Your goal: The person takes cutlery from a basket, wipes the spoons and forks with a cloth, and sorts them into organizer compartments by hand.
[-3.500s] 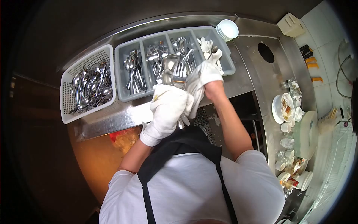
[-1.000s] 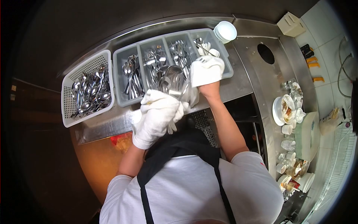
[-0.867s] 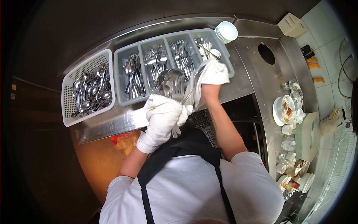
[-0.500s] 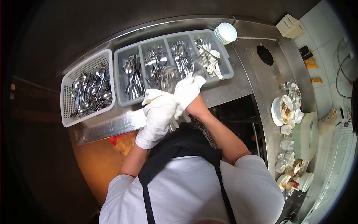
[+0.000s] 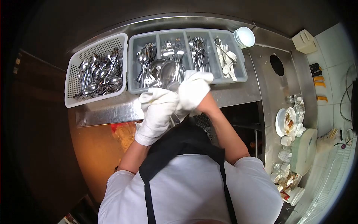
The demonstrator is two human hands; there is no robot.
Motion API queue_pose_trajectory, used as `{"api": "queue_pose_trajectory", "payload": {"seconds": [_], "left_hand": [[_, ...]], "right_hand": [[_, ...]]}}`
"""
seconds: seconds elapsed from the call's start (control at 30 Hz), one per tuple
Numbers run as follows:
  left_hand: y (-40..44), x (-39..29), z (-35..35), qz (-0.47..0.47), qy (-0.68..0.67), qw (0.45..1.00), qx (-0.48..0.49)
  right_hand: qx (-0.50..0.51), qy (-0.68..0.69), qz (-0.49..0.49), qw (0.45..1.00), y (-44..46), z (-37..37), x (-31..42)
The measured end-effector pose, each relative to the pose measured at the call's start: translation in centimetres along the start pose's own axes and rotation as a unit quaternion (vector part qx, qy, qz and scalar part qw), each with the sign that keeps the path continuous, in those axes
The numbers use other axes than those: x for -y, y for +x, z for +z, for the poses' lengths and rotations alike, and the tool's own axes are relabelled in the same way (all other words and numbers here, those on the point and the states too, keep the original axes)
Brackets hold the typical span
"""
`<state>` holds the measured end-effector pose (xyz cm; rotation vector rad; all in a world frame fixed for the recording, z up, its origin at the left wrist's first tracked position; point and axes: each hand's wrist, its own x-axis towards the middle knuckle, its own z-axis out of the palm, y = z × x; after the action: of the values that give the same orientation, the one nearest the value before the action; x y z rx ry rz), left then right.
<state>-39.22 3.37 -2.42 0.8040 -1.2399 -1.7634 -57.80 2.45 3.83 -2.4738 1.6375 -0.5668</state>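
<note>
A white cloth covers my left hand (image 5: 157,114), which is closed round a bunch of serving spoons (image 5: 168,71); their handles stick out below it. My right hand (image 5: 194,91), also under white cloth, presses against the bunch from the right, its fingers hidden. The spoon heads hang over the grey divided tray (image 5: 244,72), in front of the compartment with forks (image 5: 173,49). Other compartments hold metal spoons (image 5: 146,56), more forks (image 5: 197,46) and white spoons (image 5: 228,61).
Left of the tray is a white perforated basket (image 5: 69,89) full of cutlery. Stacked white bowls (image 5: 245,37) stand at the tray's right corner. A round hole (image 5: 276,65) opens in the steel counter (image 5: 266,84). Used dishes (image 5: 287,121) and cups line the right side.
The view has shifted, so the tray and basket sit differently in it. My right hand has come from the white spoons' compartment to the bunch beside my left hand.
</note>
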Motion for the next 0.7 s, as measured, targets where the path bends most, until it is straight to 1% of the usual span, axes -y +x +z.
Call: {"api": "queue_pose_trajectory", "payload": {"seconds": [0.03, 0.07, 0.1, 0.13, 0.17, 0.27, 0.3, 0.33, 0.37, 0.4, 0.43, 0.47, 0.5, 0.53, 0.57, 0.63, 0.67, 0.7], "left_hand": [[0.3, 0.7, -0.6, -0.020, -0.031, 0.999, 0.016], [-0.4, 1.2, -1.0, -0.003, 0.096, 0.994, 0.043], [-0.7, -1.1, 0.1, 0.020, 0.221, 0.973, 0.066], [-0.3, -1.3, 0.9, 0.021, 0.083, 0.991, 0.103], [0.2, -1.4, 1.4, 0.020, -0.057, 0.989, 0.137], [-1.2, -6.6, 5.8, -0.052, -0.053, 0.997, 0.010], [-1.3, -5.8, 5.2, -0.081, -0.085, 0.993, -0.008], [-1.3, -2.0, 3.4, 0.021, 0.090, 0.995, 0.028], [-1.4, 1.8, 1.6, 0.129, 0.258, 0.957, 0.027], [-0.9, 1.1, 1.5, 0.031, -0.006, 0.996, 0.083], [0.1, -0.3, 1.6, -0.068, -0.270, 0.951, 0.132], [0.2, -0.9, 1.9, -0.103, -0.333, 0.928, 0.133], [0.4, -1.6, 2.2, -0.138, -0.393, 0.900, 0.130], [0.2, -1.7, 2.9, -0.110, -0.268, 0.953, 0.085], [0.0, -1.7, 3.3, -0.081, -0.138, 0.986, 0.038], [0.8, -1.2, 1.8, -0.037, -0.032, 0.990, 0.133], [0.9, -0.9, 1.5, -0.033, -0.019, 0.989, 0.145], [1.1, -1.3, 1.5, -0.028, -0.006, 0.987, 0.156]], "right_hand": [[-0.166, 0.298, 0.035, 0.939, -0.4, 1.5, 0.3], [-0.177, 0.311, 0.056, 0.932, -0.8, 2.2, -0.1], [-0.186, 0.324, 0.076, 0.924, -0.7, 2.2, -0.2], [-0.195, 0.337, 0.095, 0.916, -0.7, 2.2, -0.4], [-0.206, 0.370, 0.112, 0.899, -0.7, 2.9, -1.0], [-0.293, 0.300, 0.133, 0.898, -1.3, 2.0, -2.2], [-0.335, 0.242, 0.127, 0.902, -1.4, 2.9, -3.8], [-0.337, 0.232, 0.146, 0.901, -1.7, 3.0, -4.4], [-0.339, 0.222, 0.163, 0.899, -1.9, 3.0, -4.9], [-0.340, 0.213, 0.180, 0.898, -2.0, 3.0, -5.1], [-0.348, 0.313, 0.269, 0.842, -1.8, 3.4, -4.0], [-0.352, 0.315, 0.266, 0.840, -1.9, 4.7, -3.1], [-0.296, 0.277, 0.232, 0.885, -1.9, 5.1, -1.6], [-0.257, 0.276, 0.175, 0.910, -2.2, 5.0, -1.0], [-0.217, 0.279, 0.116, 0.928, -2.5, 4.9, -0.4], [-0.226, 0.266, 0.144, 0.926, -1.7, 5.0, -2.4], [-0.227, 0.371, 0.189, 0.881, -2.0, 4.7, -2.8], [-0.238, 0.469, 0.233, 0.818, -2.0, 3.9, -2.8]]}}
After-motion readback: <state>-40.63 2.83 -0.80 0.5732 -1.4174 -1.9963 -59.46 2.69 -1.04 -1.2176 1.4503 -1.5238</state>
